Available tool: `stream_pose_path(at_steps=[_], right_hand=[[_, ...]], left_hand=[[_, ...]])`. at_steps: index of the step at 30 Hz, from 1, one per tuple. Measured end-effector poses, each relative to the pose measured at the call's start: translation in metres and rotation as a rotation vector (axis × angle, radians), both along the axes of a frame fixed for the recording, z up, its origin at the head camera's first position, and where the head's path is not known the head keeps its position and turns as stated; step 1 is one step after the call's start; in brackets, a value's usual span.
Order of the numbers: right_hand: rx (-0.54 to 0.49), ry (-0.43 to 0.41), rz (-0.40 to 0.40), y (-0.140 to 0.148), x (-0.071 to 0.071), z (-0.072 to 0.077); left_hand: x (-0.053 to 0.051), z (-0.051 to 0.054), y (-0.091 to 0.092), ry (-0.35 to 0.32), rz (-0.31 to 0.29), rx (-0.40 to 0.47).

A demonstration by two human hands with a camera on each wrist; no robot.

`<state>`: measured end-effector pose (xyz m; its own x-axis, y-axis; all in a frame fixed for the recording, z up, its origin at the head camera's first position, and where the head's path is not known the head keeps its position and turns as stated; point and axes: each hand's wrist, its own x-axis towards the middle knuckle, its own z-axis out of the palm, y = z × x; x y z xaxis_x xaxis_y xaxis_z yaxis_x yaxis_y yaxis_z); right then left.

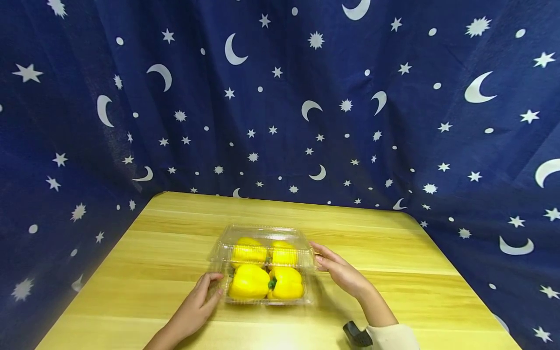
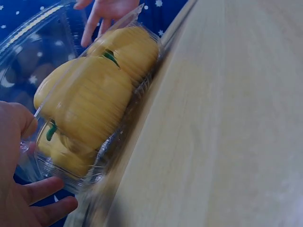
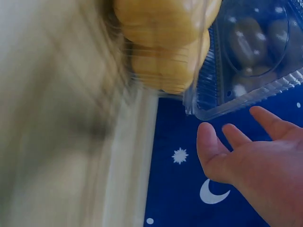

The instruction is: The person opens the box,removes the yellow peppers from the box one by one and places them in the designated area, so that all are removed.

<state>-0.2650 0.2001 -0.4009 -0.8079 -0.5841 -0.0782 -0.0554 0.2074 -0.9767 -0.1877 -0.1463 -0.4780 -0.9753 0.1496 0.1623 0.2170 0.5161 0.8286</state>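
Clear plastic clamshell box (image 1: pixel 269 302) on the near half of a pale yellow wood-grain table (image 1: pixel 358 238), roughly central, lying flat. Near side faces the person; left-right sides run about parallel with the table's far edge. Base looks close to square from above, so a long axis is hard to call.

Lid, clear, ribbed and domed (image 1: pixel 262 232), joined at the far side. Part-raised: it slants over the back of the box, mouth turned down and toward the person, front rim above the rear row.

Contents: four glossy yellow bell peppers, two rows of two. Rear left (image 1: pixel 248 250) and rear right (image 1: pixel 283 253) seen through the lid; front left (image 1: pixel 249 282) and front right (image 1: pixel 286 283) uncovered. Front-right one has its green stem (image 1: pixel 272 283) on its left side, pointing at its neighbour. A second green stem (image 2: pixel 51 130) shows toward the box's left end; which pepper owns it, cannot say.

Left hand (image 1: pixel 192 304) at the box's left side, thumb and a finger pinching the clear edge, other fingers spread loose.

Right hand (image 1: pixel 345 277) beside the lid's right corner, fingers extended and thumb apart, grasping nothing. Fingertips right at the rim; contact cannot be told.

Right arm: cream sleeve (image 1: pixel 391 338), black band (image 1: pixel 356 335). Behind: dark blue curtain with white moons and stars (image 1: pixel 262 121).
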Motion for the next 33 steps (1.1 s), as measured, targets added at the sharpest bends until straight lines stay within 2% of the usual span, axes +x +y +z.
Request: stream_pose_path(at_steps=[5, 12, 24, 33], right_hand=[[-0.009, 0.025, -0.024, -0.001, -0.008, 0.005], [-0.066, 0.07, -0.075, -0.003, -0.025, 0.005], [-0.155, 0.15, -0.039, -0.01, -0.053, -0.006], [-0.056, 0.308, -0.032, -0.01, -0.068, -0.008]], left_hand=[[0.0, -0.001, 0.0, -0.024, -0.01, 0.004], [0.0, -0.005, 0.003, -0.021, -0.025, -0.011], [0.001, -0.001, 0.001, -0.035, -0.062, 0.015], [0.001, -0.001, 0.001, -0.045, -0.087, 0.028]])
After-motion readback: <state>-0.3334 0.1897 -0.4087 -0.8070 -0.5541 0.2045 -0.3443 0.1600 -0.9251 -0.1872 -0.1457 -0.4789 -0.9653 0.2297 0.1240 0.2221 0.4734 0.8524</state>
